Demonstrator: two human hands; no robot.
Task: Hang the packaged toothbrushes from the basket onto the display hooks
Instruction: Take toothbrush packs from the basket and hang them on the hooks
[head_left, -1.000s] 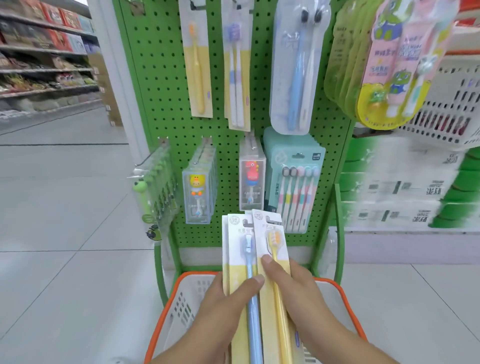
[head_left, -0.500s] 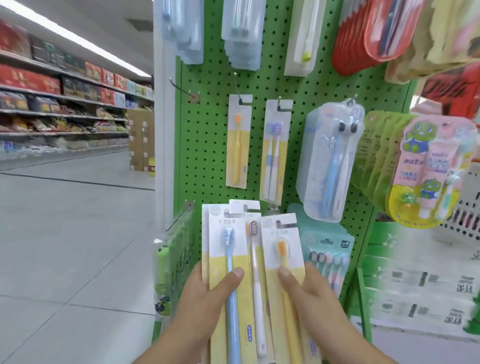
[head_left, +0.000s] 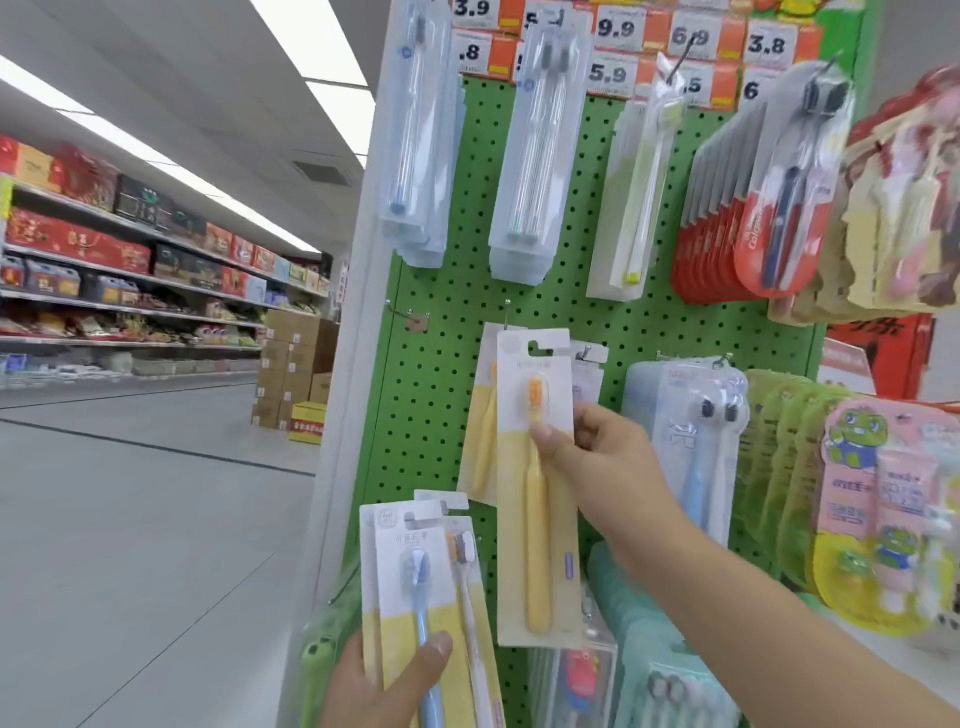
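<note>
My right hand (head_left: 597, 457) pinches the yellow toothbrush pack (head_left: 537, 499) at brush-head height, thumb on the front and the other fingers curled behind the card, and holds it up against the green pegboard (head_left: 441, 395). Its hang slot sits just below and right of the bare hook (head_left: 507, 314), in front of a matching yellow pack (head_left: 480, 441) that already hangs there. To do this well, I think I should lift the card, line the slot up with the hook tip, keep the card square, then slide it back. My left hand (head_left: 384, 680) grips the remaining packs (head_left: 421, 582) low, thumb across the blue brush. The basket is out of view.
</note>
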